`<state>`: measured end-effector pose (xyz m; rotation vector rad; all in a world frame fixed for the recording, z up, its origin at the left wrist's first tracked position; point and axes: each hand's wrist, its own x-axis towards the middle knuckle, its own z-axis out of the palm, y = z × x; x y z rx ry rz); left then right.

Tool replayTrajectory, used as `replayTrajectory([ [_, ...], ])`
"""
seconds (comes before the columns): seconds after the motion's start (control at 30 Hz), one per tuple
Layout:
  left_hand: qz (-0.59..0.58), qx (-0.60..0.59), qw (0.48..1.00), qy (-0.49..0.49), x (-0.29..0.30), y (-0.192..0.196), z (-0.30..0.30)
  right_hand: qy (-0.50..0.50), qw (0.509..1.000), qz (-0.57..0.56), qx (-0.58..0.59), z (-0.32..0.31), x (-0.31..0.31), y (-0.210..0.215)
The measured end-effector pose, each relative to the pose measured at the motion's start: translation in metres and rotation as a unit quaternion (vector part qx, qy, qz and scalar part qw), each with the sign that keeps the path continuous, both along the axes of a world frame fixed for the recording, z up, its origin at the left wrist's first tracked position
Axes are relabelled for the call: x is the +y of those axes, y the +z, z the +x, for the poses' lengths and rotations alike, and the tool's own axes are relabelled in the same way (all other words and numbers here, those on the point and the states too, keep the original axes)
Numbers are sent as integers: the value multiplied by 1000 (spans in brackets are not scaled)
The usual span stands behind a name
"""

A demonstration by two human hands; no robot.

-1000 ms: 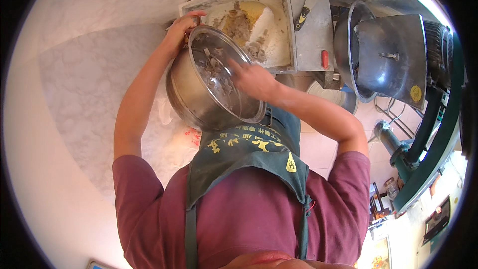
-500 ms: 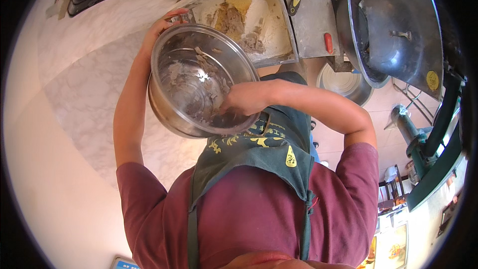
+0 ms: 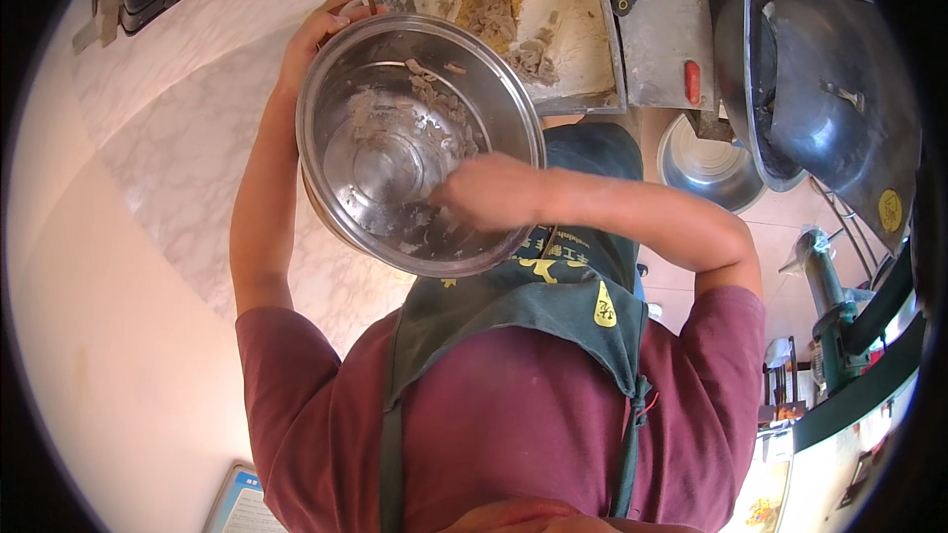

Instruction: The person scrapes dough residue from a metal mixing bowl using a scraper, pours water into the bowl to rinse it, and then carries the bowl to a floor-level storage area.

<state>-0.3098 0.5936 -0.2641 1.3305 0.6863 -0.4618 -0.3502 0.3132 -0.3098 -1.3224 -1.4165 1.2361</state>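
Steel bowl (image 3: pixel 420 143) tilted above the metal tray (image 3: pixel 602 39) of heaped food. Left hand (image 3: pixel 331 25) grip closed on its far rim; right hand (image 3: pixel 489 188) inside, grip state indeterminable. Yellow round label (image 3: pixel 891 207) on the grey lid (image 3: pixel 829 109); red tab (image 3: pixel 692 81) beside the tray.

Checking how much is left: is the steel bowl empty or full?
Nearly empty: steel bowl shows bare metal, only meat scraps clinging where right hand reaches.

Yellow round sticker (image 3: pixel 891 207) on the big pot at right, yellow logo patch (image 3: pixel 603 308) on apron, blue-edged card (image 3: pixel 235 503) bottom left.
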Motion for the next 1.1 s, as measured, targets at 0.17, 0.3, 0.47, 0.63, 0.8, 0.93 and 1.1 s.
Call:
replayTrajectory([
  [0.17, -1, -2, 1000, -10, 3, 13, -2, -43, 990, -68, 115, 38, -2, -4],
  [0.3, 5, -15, 1000, -20, 0, 15, -4, 42, 931, -83, 354, 35, 2, 11],
  [0.47, 6, -23, 1000, -20, -4, 23, 0, -14, 996, -7, 93, 39, 4, -56],
  [0.63, 44, -15, 999, -22, -19, 32, 4, -7, 980, 2, 201, 28, 5, -17],
  [0.8, 4, -41, 999, 21, -15, 33, -6, -23, 986, -165, -1, 38, 3, -27],
  [0.93, -5, -47, 998, 46, -12, 33, -8, -89, 945, -8, 315, 23, 14, 42],
  [1.1, 11, -44, 998, 48, -12, 39, -12, 149, 966, -182, 109, 50, 17, -17],
])
